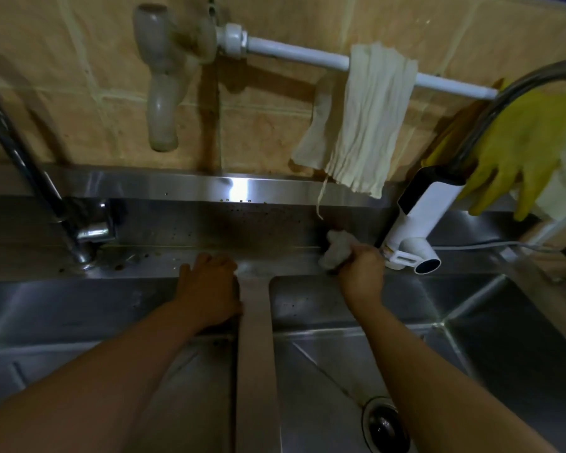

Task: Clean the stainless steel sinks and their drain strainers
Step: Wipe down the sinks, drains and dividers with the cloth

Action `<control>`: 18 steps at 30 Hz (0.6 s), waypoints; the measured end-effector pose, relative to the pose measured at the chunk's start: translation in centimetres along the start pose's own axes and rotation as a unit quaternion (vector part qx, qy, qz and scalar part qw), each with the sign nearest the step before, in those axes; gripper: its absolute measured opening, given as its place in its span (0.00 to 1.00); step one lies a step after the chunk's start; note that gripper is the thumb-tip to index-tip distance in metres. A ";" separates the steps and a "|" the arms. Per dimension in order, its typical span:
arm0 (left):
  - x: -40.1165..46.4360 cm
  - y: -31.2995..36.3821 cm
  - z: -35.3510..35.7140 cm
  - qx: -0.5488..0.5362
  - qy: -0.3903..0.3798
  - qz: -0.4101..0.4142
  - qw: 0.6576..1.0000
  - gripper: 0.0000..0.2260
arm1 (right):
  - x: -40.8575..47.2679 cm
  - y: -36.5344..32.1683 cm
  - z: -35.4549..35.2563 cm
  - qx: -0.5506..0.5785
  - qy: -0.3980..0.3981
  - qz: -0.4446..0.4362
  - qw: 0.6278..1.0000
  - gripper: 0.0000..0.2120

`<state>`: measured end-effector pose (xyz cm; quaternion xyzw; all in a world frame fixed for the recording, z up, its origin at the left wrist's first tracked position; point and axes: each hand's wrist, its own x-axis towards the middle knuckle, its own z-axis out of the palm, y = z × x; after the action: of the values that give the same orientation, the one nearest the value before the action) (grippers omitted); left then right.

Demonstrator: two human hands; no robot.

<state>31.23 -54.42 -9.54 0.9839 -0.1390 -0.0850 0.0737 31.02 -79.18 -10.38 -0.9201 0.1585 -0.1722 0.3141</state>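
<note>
Two stainless steel basins, the left sink and the right sink, lie side by side, split by a steel divider. The drain strainer sits in the right sink's floor. The left hand rests on the left sink's back corner, fingers loosely bent, holding nothing. The right hand grips a pale scrubbing wad against the back ledge, beside a white faucet.

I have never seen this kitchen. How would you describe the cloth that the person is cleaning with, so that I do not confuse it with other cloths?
Find the white electric tap behind the right sink. Just left of its base, the right hand grips a small crumpled grey-white cloth against the steel ledge. Unlike the long cream cloth hanging on the white pipe above, it is bunched up.
</note>
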 end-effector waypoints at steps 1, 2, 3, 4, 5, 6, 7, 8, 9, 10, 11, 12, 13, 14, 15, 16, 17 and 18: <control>0.1 -0.5 -0.1 -0.011 0.011 -0.007 1.000 0.26 | 0.2 -0.3 -0.1 0.043 0.063 0.030 0.997 0.14; 0.2 -0.9 -0.2 -0.013 0.018 -0.011 1.000 0.27 | 0.3 -0.8 0.0 0.077 0.108 0.070 0.989 0.15; 0.3 -1.4 -0.2 -0.007 0.021 -0.013 1.000 0.27 | 0.4 -1.7 0.4 0.107 0.132 0.103 0.980 0.17; 0.5 -1.8 -0.2 -0.002 0.024 -0.015 1.000 0.28 | 0.5 -2.8 0.7 0.131 0.135 0.131 0.973 0.21; 0.6 -2.3 -0.2 0.000 0.026 -0.018 0.999 0.28 | 0.9 -3.5 1.3 0.149 0.128 0.157 0.968 0.25; 0.7 -2.6 -0.2 0.002 0.025 -0.022 0.999 0.27 | 1.2 -4.0 1.8 0.151 0.107 0.178 0.966 0.28; 0.8 -2.9 -0.2 0.004 0.025 -0.023 0.999 0.26 | 1.6 -4.4 2.4 0.148 0.080 0.196 0.966 0.29; 0.9 -3.3 -0.1 0.007 0.022 -0.023 0.999 0.25 | 1.8 -4.7 2.8 0.133 0.052 0.201 0.969 0.28; 0.9 -3.7 -0.1 0.012 0.016 -0.022 1.000 0.25 | 1.8 -5.1 3.5 0.114 0.031 0.194 0.974 0.27; 0.9 -4.1 -0.1 0.018 0.006 -0.022 1.000 0.23 | 1.5 -5.7 4.3 0.100 0.006 0.186 0.977 0.25; 0.9 -4.4 -0.2 0.024 -0.004 -0.019 1.000 0.22 | 1.1 -6.6 5.2 0.071 -0.014 0.175 0.982 0.24; 0.8 -4.8 -0.1 0.025 -0.013 -0.013 1.000 0.20 | 0.2 -7.9 6.3 0.027 -0.035 0.163 0.986 0.24; 0.8 -5.2 -0.1 0.021 -0.021 -0.006 1.000 0.20 | -0.4 -9.0 7.6 -0.003 -0.047 0.160 0.986 0.24; 0.8 -5.4 -0.1 0.016 -0.025 0.001 1.000 0.20 | -1.0 -10.0 8.6 -0.010 -0.057 0.160 0.985 0.25; 0.8 -5.6 -0.1 0.013 -0.031 0.004 0.999 0.20 | -1.5 -11.0 9.3 -0.003 -0.068 0.157 0.985 0.26; 0.8 -5.7 -0.2 0.011 -0.034 0.006 0.999 0.20 | -1.8 -11.8 9.7 -0.002 -0.082 0.140 0.987 0.26; 0.8 -5.8 -0.3 0.008 -0.040 0.003 0.999 0.20 | -1.9 -12.1 9.9 0.023 -0.088 0.133 0.987 0.26; 0.9 -5.7 -0.4 0.007 -0.041 -0.001 0.999 0.19 | -1.7 -11.9 9.9 0.058 -0.087 0.145 0.984 0.27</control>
<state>33.64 -49.22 -10.20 0.9801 -0.1417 -0.1247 0.0613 35.79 -64.36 -10.54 -0.8790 0.2517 -0.0534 0.4014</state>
